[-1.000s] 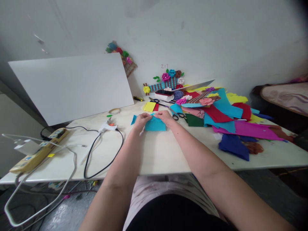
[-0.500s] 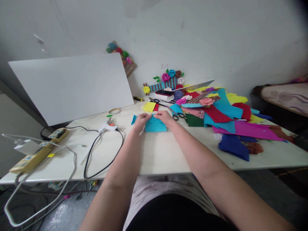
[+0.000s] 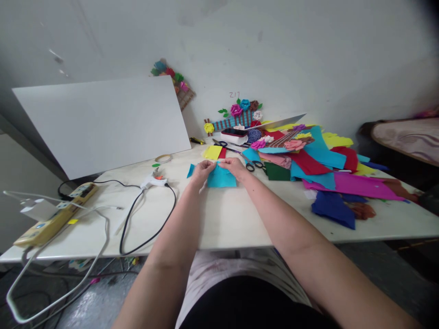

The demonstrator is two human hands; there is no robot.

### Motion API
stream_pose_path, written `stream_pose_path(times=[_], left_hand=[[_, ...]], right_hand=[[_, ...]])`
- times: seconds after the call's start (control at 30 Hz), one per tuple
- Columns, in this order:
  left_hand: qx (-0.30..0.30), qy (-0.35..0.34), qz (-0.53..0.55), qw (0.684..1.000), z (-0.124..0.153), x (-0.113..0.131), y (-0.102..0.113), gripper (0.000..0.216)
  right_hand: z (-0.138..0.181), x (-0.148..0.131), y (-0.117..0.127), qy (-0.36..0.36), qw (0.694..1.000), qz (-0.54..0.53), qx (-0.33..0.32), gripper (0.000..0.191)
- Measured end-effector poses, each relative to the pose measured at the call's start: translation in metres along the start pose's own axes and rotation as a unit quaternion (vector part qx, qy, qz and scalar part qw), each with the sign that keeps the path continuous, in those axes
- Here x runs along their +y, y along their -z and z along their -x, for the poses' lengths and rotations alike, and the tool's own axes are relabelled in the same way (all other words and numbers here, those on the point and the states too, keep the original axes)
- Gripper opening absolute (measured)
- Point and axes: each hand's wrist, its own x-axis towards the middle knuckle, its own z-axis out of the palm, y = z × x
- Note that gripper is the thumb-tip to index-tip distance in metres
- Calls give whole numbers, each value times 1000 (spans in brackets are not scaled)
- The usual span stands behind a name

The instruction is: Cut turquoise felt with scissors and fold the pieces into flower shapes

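Note:
A piece of bright blue crepe paper [image 3: 222, 179] is pinched along its far edge between both hands. My left hand [image 3: 203, 171] is closed on its left part, thumb and fingers together. Close beside it, my right hand [image 3: 233, 167] grips the same edge, and the fingertips of the two hands nearly meet. The paper's lower part hangs toward me over the table. Another small blue piece [image 3: 190, 170] lies just left of my left hand. Beyond my hands are a yellow paper piece [image 3: 212, 152] and a red one [image 3: 222, 153].
At left are a white glue gun [image 3: 153, 181] with a black cord and a yellow power strip [image 3: 56, 219]. Scissors [image 3: 250, 167] lie right of my hands, beside a heap of coloured paper [image 3: 353, 183]. A white board [image 3: 103, 125] leans on the wall.
Both hands keep their grip in nearly the same place. The lower edge of the blue paper has shifted very slightly.

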Motion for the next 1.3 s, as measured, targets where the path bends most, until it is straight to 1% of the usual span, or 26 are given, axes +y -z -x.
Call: stream_pose_path(times=[0.2,0.33,0.5,0.63,0.73,0.93,1.3], left_hand=[[13,-12,11,1000,0,2,-2,37],[16,-20,5,1000,-1,1,-2,35],[10,-23,6,1000,0,2,-2,34],[-7,-7,13,1000,2,4,-2,36],[-6,6,12,1000,2,4,-1,37],[0,24,32,999,3,7,-2,38],[-19,37,56,998,4,7,-1,39]], right_hand=[[0,-1,1,-20,1000,1,-11,29],[1,-2,2,-24,999,18,-21,30],[0,-2,2,-19,999,47,-15,31],[0,-2,2,-4,998,65,-27,33],[2,-5,1,6,997,73,-35,36],[4,-10,0,-2,996,84,-40,39],[10,-19,-4,5,992,115,-59,43]])
